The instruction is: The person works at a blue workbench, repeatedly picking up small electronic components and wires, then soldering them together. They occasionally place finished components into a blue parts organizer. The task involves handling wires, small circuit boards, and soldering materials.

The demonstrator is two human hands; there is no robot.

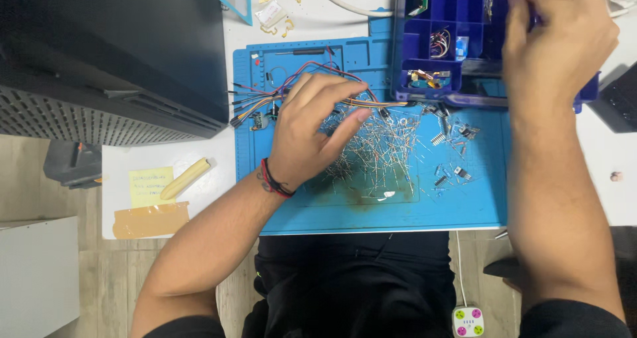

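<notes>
Resistors, a loose heap of thin wire-legged ones (pixel 378 155), lie on our blue silicone work mat (pixel 464 208); our left hand (pixel 312 132) rests over them, fingers loosely curled (grip unclear). Our right hand (pixel 557 39) reaches into the dark blue plastic compartment box (pixel 451 6), its hold hidden.

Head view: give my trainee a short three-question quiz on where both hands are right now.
1. True or false: the left hand rests on the pile of wire-leaded components.
2. The right hand is over: A) the blue mat B) the purple compartment box C) the yellow note.
3. What does the left wrist wear?

Key: 1 true; 2 B; 3 a red and black band.
</notes>
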